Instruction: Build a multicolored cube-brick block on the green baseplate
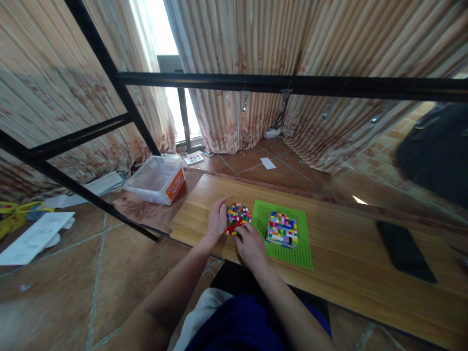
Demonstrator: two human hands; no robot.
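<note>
A heap of small multicoloured toy bricks lies on the wooden board, with red showing along its near side. My left hand rests against the left side of the heap, its fingers stretched out and holding nothing visible. At the near right of the heap is my right hand, thumb and fingers drawn together over the bricks; whatever is between the fingertips is too small to make out. Just right of it, a block built of multicoloured bricks stands on a green studded baseplate.
A black phone lies toward the right of the wooden board. Beyond the board's left end sits a clear plastic box with an orange label. A black metal frame crosses in front of the curtains. Papers lie on the tiled floor.
</note>
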